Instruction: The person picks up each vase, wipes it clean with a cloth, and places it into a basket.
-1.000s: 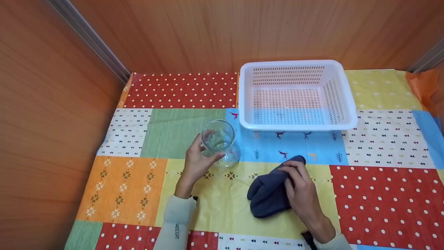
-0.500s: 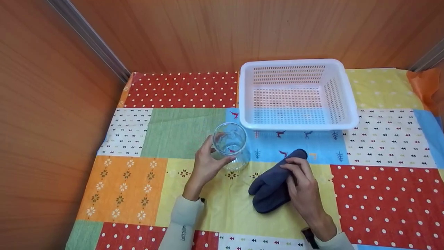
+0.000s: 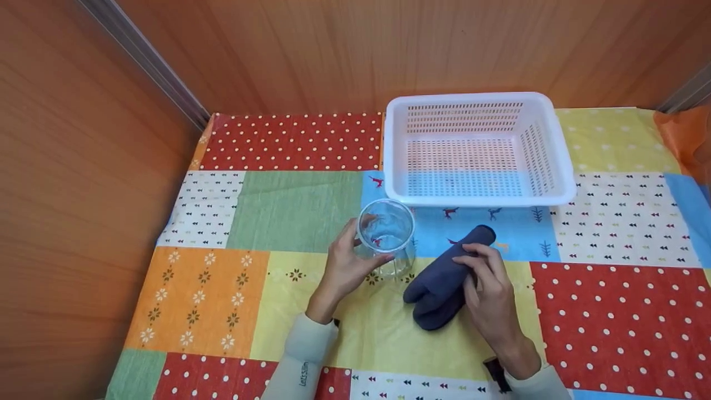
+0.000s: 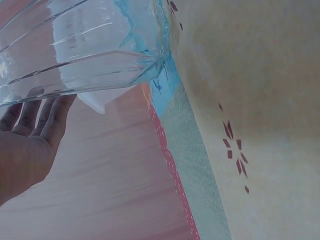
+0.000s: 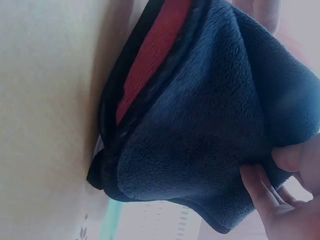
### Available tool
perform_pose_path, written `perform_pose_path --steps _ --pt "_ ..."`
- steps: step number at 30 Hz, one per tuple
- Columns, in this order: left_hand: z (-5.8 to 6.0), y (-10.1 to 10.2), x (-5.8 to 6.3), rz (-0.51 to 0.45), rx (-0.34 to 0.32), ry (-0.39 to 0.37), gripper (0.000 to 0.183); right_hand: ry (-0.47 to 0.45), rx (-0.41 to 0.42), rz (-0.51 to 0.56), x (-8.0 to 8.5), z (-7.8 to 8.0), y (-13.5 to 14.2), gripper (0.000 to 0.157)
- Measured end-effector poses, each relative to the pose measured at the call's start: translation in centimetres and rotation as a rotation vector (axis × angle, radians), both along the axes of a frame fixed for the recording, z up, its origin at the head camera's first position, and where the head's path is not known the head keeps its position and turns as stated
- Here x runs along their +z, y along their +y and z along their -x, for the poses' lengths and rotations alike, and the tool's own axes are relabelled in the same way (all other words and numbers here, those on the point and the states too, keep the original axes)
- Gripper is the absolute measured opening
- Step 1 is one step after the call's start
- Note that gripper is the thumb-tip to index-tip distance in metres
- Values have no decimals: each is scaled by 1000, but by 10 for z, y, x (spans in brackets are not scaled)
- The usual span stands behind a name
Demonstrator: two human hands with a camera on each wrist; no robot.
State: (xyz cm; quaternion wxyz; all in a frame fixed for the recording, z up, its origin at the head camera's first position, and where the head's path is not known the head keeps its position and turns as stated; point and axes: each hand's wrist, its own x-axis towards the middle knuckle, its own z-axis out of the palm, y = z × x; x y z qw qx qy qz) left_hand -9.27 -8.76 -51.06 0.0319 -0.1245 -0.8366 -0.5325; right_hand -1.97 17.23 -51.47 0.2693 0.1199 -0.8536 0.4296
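Observation:
My left hand [image 3: 347, 264] grips a clear glass vase [image 3: 395, 261] round its upper part, thumb in front and fingers behind. Upright ridges run down the vase [image 4: 80, 55] in the left wrist view; whether its base touches the tablecloth I cannot tell. Just to its right, my right hand [image 3: 491, 294] pinches a folded dark grey cloth [image 3: 439, 283] between thumb and fingers. Up close in the right wrist view, the cloth [image 5: 195, 115] looks fleecy, with black edging and a red face showing inside the fold.
A white slotted plastic basket [image 3: 480, 200] stands behind the hands, towards the back right. The table wears a patchwork tablecloth [image 3: 300, 211]. Wooden panels [image 3: 333, 55] rise at the back and left, and an orange cloth [image 3: 686, 139] lies at the right edge.
My left hand and the vase have moved right, closer to the cloth. My right hand keeps its pinch, and the cloth has shifted slightly away from me and narrowed.

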Motion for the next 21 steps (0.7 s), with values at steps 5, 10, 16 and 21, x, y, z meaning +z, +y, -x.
perform_pose_path --steps 5,10,16,21 --pt "-2 5 0 -5 -3 8 76 -7 8 16 1 2 -1 38" --pt "-4 9 0 -4 -5 0 75 -9 22 20 3 5 -2 37" --pt "-6 13 0 -2 -22 10 75 -12 28 18 6 7 -3 35" --pt "-8 19 0 -12 -55 21 75 -12 25 32 7 9 -4 34"
